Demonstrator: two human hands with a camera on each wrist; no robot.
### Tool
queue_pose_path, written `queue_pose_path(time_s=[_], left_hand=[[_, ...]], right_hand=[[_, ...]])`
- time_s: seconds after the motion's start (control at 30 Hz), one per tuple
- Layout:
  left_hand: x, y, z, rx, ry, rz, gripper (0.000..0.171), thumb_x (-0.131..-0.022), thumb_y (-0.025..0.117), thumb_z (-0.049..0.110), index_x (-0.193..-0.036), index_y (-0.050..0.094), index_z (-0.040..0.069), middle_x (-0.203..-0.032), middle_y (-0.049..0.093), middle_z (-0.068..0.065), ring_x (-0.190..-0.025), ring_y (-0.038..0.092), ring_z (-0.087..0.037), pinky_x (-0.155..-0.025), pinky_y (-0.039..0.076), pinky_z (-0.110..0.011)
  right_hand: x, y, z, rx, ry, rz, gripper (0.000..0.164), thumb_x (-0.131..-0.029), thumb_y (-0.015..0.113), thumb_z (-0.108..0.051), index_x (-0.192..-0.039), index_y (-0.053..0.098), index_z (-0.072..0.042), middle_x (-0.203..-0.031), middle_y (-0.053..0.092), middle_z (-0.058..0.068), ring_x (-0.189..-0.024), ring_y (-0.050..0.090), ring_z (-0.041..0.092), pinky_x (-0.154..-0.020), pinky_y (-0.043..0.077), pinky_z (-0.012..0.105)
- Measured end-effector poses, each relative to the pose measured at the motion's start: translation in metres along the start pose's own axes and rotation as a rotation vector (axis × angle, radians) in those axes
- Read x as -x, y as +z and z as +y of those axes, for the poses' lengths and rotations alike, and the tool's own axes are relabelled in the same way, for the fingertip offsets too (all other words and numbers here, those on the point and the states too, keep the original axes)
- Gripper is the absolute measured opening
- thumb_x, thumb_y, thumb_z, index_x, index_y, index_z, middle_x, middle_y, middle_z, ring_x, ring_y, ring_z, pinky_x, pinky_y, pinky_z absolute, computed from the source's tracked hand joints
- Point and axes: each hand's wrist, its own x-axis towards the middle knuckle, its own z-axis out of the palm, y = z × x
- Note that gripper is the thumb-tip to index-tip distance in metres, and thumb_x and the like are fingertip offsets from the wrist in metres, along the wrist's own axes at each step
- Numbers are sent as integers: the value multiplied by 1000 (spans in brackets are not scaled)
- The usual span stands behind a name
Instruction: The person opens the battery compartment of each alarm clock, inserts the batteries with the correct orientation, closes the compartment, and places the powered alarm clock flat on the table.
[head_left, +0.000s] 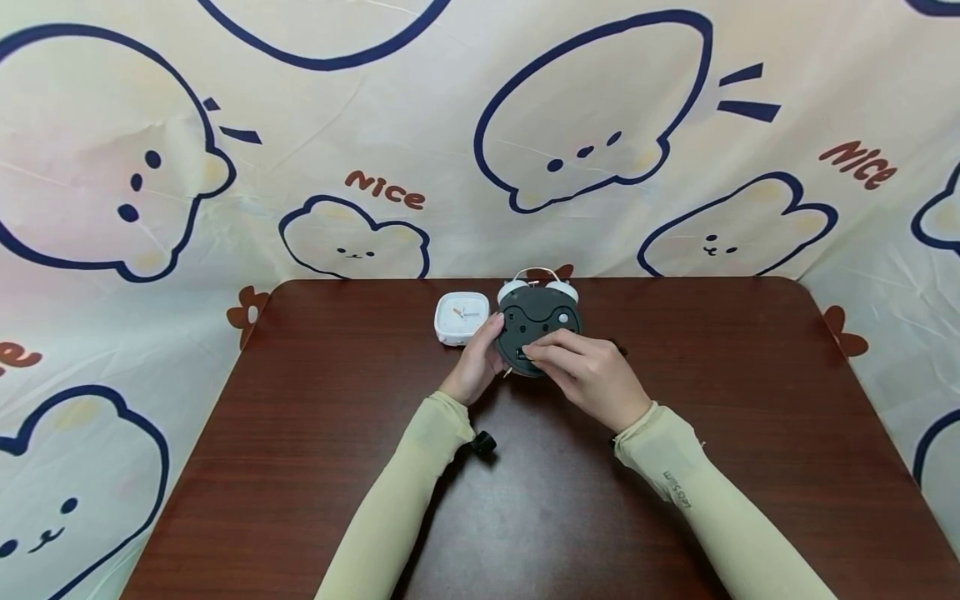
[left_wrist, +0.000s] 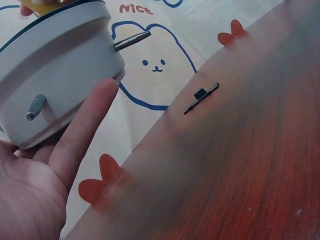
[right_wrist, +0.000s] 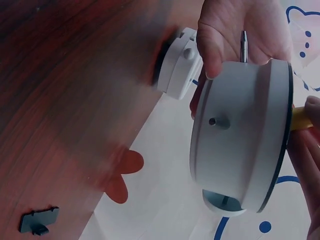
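Observation:
A twin-bell alarm clock (head_left: 536,304), white with a dark grey back, is tilted so its back faces up toward the head camera. My left hand (head_left: 477,364) grips it from the left side and underneath, fingers on the white casing (left_wrist: 60,65). At an opening low in the back, my right hand (head_left: 596,375) pinches a yellow battery (right_wrist: 300,119) between thumb and fingers. The battery's inner end is hidden by the clock. Two metal feet stick out from the casing's underside in both wrist views.
A small white square clock (head_left: 461,317) lies face up left of the alarm clock. On the brown table (head_left: 337,417), a dark battery cover (right_wrist: 39,220) rests to the right, partly behind my right hand in the head view. A patterned cloth (head_left: 450,125) hangs behind the table.

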Motion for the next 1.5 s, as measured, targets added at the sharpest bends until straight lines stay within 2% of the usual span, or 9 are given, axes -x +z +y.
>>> queue_pose_path(time_s=[0.17, 0.57, 0.87, 1.03, 1.37, 1.5], left_hand=[[0, 1, 0, -3, 5, -9, 67, -107, 33, 53, -156, 36, 6, -122, 62, 0, -97, 65, -8, -79, 55, -26], [-1, -1, -1, 6, -5, -4, 66, -108, 34, 52, -158, 35, 10, -131, 59, -2, -104, 65, -8, -86, 55, -25], [-1, -3, 0, 4, 2, -4, 65, -108, 33, 51, -156, 37, 8, -125, 62, 1, -100, 66, -8, -81, 55, -25], [0, -2, 0, 2, 12, -13, 64, -109, 32, 50, -156, 36, 7, -123, 61, 1, -95, 64, -8, -77, 54, -24], [0, -3, 0, -3, 40, 12, 64, -106, 38, 53, -150, 42, 6, -118, 64, 1, -92, 65, -9, -76, 56, -26], [0, -4, 1, -6, 48, 8, 61, -109, 34, 49, -150, 42, 4, -116, 64, 1, -92, 66, -9, -76, 57, -26]], right_hand=[[-2, 4, 2, -7, -21, -4, 34, -77, 86, 7, -109, 80, -6, -105, 75, 6, -92, 75, 18, -82, 63, 37], [-4, 6, 6, 40, -39, -28, 36, -78, 86, 5, -110, 81, -10, -100, 74, 6, -89, 73, 17, -79, 64, 36], [-2, 8, 10, 109, -48, -67, 39, -82, 84, 4, -116, 80, -15, -103, 73, 4, -93, 69, 18, -79, 63, 34], [0, 8, 12, 140, -60, -95, 36, -88, 80, 1, -119, 78, -16, -105, 73, 4, -95, 65, 19, -84, 59, 33], [2, 10, 18, 137, -78, -132, 36, -91, 77, -3, -124, 76, -17, -107, 70, 5, -98, 63, 21, -91, 58, 35], [3, 11, 21, 144, -121, -150, 34, -92, 79, -11, -125, 75, -15, -109, 72, 5, -101, 63, 22, -93, 57, 37]])
